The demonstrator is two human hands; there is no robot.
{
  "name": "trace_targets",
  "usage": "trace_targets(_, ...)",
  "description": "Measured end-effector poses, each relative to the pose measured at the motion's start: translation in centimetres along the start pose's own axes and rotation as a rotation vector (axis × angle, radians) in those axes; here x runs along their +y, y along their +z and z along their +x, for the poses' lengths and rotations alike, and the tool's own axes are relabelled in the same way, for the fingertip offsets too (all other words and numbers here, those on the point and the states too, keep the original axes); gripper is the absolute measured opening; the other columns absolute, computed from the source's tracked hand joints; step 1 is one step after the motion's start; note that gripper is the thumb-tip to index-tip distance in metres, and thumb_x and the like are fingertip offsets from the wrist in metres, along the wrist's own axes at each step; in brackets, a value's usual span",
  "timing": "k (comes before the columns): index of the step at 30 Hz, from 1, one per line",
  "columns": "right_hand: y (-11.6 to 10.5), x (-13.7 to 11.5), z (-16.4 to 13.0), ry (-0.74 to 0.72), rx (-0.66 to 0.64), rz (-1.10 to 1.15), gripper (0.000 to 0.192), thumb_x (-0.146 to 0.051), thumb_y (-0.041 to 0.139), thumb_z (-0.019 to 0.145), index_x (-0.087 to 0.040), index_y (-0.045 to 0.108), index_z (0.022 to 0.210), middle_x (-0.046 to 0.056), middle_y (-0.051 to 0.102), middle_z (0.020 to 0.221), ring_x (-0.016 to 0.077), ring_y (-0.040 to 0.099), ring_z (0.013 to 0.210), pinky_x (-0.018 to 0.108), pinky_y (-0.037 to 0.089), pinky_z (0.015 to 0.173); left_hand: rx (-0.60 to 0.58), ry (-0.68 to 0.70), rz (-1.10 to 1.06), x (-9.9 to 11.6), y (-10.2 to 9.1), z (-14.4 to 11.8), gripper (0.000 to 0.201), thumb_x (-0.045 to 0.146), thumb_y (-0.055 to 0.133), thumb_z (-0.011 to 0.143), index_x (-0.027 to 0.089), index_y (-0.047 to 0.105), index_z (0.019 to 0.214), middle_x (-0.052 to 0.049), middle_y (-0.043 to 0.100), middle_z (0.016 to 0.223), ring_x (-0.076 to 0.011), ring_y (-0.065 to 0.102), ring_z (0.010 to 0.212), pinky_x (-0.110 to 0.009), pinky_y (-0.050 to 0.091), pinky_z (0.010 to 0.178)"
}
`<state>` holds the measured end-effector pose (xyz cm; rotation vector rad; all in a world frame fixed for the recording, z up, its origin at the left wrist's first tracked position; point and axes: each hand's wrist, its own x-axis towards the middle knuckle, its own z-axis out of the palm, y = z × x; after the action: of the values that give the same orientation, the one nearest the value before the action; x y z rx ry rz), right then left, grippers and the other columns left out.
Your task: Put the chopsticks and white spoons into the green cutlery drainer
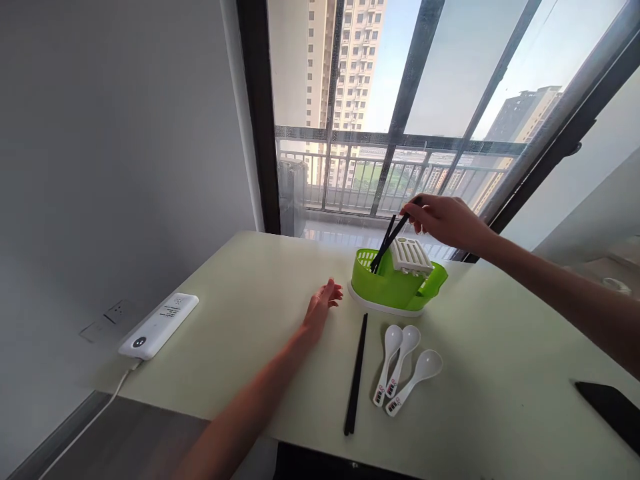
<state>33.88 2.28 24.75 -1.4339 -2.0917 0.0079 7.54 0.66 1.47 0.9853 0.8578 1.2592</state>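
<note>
Above, your right hand point(445, 220) pinches a pair of black chopsticks point(387, 244) by their upper ends, tips inside the green holder point(395, 283) on the pale table point(260, 313). Your left hand point(323, 305) rests loosely spread just beside the holder. Nearby lie more chopsticks point(356, 375) and three white spoons point(404, 373).

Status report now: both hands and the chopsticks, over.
Right hand pinches black chopsticks, tips down in green holder. Left hand open, resting on table beside holder. Second chopstick pair and three white spoons lie in front.
</note>
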Motion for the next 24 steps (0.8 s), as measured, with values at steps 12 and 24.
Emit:
trace_targets(12, 5.2, 2.2, 3.0, 0.010, -0.233, 0.025, 0.040, -0.043, 0.044, 0.102, -0.017, 0.074, 0.094, 0.002, 0.074, 0.070, 0.0157, 0.068, 0.063, 0.027, 0.048, 0.069, -0.011, -0.003, -0.001, -0.2, -0.1, 0.2, 0.058, 0.073, 0.065, 0.084, 0.016, 0.074, 0.092, -0.008, 0.067, 0.089, -0.0201, 0.061, 0.087, -0.033, 0.043, 0.079)
trace_targets(24, 7.4, 4.1, 3.4, 0.110, -0.096, -0.053, 0.029, -0.036, 0.053, 0.099, -0.016, 0.073, 0.095, 0.008, 0.079, 0.085, 0.0210, 0.071, 0.073, 0.031, 0.047, 0.072, -0.008, -0.006, 0.006, -0.3, -0.1, 0.4, 0.058, 0.073, 0.067, 0.083, 0.016, 0.073, 0.091, -0.008, 0.067, 0.089, -0.0196, 0.061, 0.085, -0.033, 0.043, 0.078)
